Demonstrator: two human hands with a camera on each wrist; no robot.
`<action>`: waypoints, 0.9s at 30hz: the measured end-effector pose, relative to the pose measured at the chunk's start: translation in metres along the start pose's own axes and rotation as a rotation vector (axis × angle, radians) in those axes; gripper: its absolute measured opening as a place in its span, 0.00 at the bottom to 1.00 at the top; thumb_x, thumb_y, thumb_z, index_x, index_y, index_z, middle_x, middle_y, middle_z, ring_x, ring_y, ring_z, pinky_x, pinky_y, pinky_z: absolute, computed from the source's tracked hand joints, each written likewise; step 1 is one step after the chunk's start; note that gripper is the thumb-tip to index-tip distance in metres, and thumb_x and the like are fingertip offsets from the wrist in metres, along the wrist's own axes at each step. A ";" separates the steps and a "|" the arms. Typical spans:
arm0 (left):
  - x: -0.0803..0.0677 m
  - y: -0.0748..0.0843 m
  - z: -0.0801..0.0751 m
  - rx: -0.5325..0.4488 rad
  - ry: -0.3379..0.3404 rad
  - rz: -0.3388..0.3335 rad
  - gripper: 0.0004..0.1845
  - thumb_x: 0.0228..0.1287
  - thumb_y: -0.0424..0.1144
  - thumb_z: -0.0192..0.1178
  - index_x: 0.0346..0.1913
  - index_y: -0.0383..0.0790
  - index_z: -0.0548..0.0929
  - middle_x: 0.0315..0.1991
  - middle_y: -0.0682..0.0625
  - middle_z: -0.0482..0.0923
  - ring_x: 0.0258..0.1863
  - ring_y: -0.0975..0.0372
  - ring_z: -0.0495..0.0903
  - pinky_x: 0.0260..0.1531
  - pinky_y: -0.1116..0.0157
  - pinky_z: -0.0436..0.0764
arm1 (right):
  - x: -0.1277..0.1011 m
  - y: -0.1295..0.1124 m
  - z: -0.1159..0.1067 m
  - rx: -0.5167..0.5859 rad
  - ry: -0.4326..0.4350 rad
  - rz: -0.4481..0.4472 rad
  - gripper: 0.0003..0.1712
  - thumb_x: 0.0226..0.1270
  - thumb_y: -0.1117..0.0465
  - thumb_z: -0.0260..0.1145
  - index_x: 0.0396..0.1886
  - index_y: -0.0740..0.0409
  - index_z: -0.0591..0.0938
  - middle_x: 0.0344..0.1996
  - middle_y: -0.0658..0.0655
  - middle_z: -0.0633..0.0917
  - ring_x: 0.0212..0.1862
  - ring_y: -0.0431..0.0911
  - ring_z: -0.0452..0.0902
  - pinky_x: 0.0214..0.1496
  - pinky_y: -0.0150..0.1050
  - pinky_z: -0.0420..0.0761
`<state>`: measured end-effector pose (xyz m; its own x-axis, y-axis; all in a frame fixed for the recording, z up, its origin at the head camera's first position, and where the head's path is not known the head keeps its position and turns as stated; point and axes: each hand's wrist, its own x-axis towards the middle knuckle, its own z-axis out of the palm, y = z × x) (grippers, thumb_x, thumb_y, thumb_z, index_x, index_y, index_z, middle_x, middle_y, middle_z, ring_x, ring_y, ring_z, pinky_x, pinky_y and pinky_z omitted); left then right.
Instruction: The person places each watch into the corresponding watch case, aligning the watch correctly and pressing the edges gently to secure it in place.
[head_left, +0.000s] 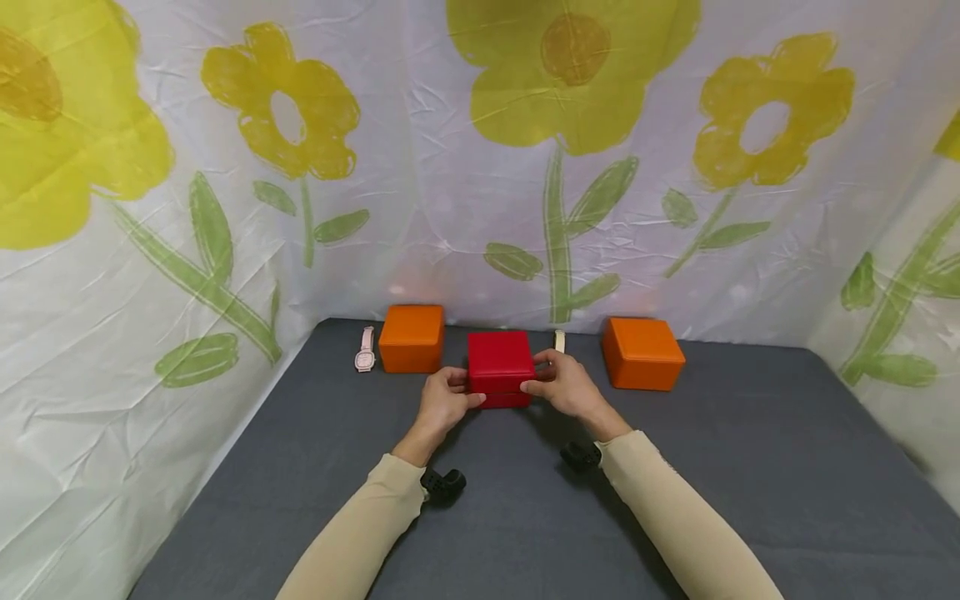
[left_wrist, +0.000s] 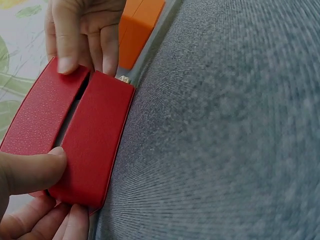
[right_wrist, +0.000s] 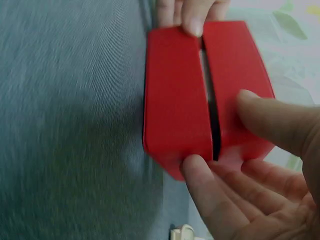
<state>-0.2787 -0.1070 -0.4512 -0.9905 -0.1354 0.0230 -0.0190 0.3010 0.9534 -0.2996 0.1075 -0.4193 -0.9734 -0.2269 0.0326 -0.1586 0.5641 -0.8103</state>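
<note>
A red box (head_left: pixel 501 354) stands on the dark grey table between the two hands. Its lid (right_wrist: pixel 237 70) is slightly raised, and a narrow dark gap parts it from the base (left_wrist: pixel 95 145). From the left side my left hand (head_left: pixel 441 406) grips the box, thumb on the front of the base by the gap and fingers along the side. My right hand (head_left: pixel 572 387) holds the opposite side, its thumb on the front of the lid and its fingers around the side. Whatever is inside the box stays hidden.
An orange box (head_left: pixel 411 337) stands left of the red one, another orange box (head_left: pixel 643 354) to the right. A pink watch (head_left: pixel 365 352) lies at the far left. Behind the right hand shows a pale gold watch strap (head_left: pixel 559 340). A flowered curtain (head_left: pixel 420 208) hangs along the table's back edge.
</note>
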 end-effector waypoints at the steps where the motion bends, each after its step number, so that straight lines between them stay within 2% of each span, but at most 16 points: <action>1: 0.000 0.000 0.000 0.000 0.001 -0.003 0.24 0.49 0.29 0.72 0.51 0.32 0.78 0.46 0.41 0.80 0.45 0.51 0.80 0.42 0.59 0.82 | 0.000 0.000 0.000 -0.018 0.005 -0.018 0.31 0.57 0.59 0.73 0.59 0.61 0.73 0.48 0.61 0.83 0.42 0.50 0.82 0.44 0.44 0.82; 3: 0.001 0.001 0.001 -0.001 0.002 -0.008 0.24 0.48 0.29 0.73 0.51 0.32 0.79 0.46 0.41 0.80 0.45 0.51 0.80 0.43 0.59 0.82 | 0.000 0.000 0.001 -0.073 0.013 -0.067 0.34 0.56 0.62 0.73 0.61 0.61 0.71 0.54 0.61 0.79 0.44 0.50 0.82 0.42 0.42 0.83; 6: 0.002 0.002 0.000 -0.004 0.008 -0.007 0.24 0.48 0.29 0.73 0.50 0.32 0.79 0.46 0.42 0.80 0.45 0.52 0.80 0.43 0.58 0.81 | 0.001 0.001 0.002 -0.143 0.011 -0.187 0.36 0.56 0.64 0.73 0.64 0.62 0.68 0.61 0.62 0.71 0.44 0.50 0.81 0.39 0.38 0.83; 10: 0.004 0.004 0.000 -0.010 0.012 -0.006 0.24 0.48 0.29 0.72 0.51 0.32 0.79 0.46 0.41 0.80 0.45 0.51 0.79 0.44 0.58 0.81 | 0.003 0.001 0.001 -0.283 0.019 -0.369 0.33 0.56 0.64 0.73 0.61 0.61 0.71 0.64 0.61 0.66 0.42 0.49 0.80 0.41 0.37 0.83; 14: 0.004 0.005 0.000 -0.002 0.008 -0.014 0.25 0.49 0.30 0.72 0.52 0.33 0.78 0.48 0.41 0.79 0.46 0.51 0.79 0.45 0.57 0.81 | 0.005 0.003 -0.003 -0.437 0.029 -0.523 0.30 0.55 0.62 0.74 0.58 0.59 0.75 0.63 0.61 0.68 0.46 0.51 0.78 0.48 0.44 0.81; 18: 0.002 0.004 -0.001 0.007 0.009 -0.025 0.26 0.49 0.30 0.72 0.53 0.33 0.77 0.48 0.41 0.78 0.47 0.51 0.78 0.46 0.56 0.80 | 0.007 0.005 -0.006 -0.521 0.015 -0.667 0.27 0.55 0.61 0.74 0.56 0.57 0.77 0.58 0.61 0.73 0.48 0.54 0.78 0.50 0.50 0.79; 21: 0.001 0.002 0.000 0.008 0.008 -0.035 0.26 0.49 0.30 0.72 0.53 0.33 0.77 0.48 0.41 0.78 0.47 0.51 0.78 0.47 0.56 0.79 | 0.009 0.008 -0.008 -0.567 -0.007 -0.738 0.25 0.56 0.61 0.74 0.54 0.57 0.77 0.56 0.60 0.75 0.44 0.52 0.80 0.49 0.47 0.81; 27: 0.002 0.001 0.002 -0.003 0.008 -0.042 0.27 0.48 0.30 0.73 0.53 0.33 0.77 0.47 0.41 0.78 0.46 0.51 0.78 0.46 0.56 0.80 | 0.011 0.009 -0.012 -0.630 -0.043 -0.826 0.22 0.56 0.61 0.73 0.50 0.56 0.77 0.55 0.62 0.79 0.40 0.51 0.84 0.46 0.42 0.82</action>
<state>-0.2804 -0.1052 -0.4506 -0.9877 -0.1554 -0.0147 -0.0602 0.2922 0.9544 -0.3142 0.1199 -0.4191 -0.5178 -0.7522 0.4075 -0.8428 0.5302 -0.0923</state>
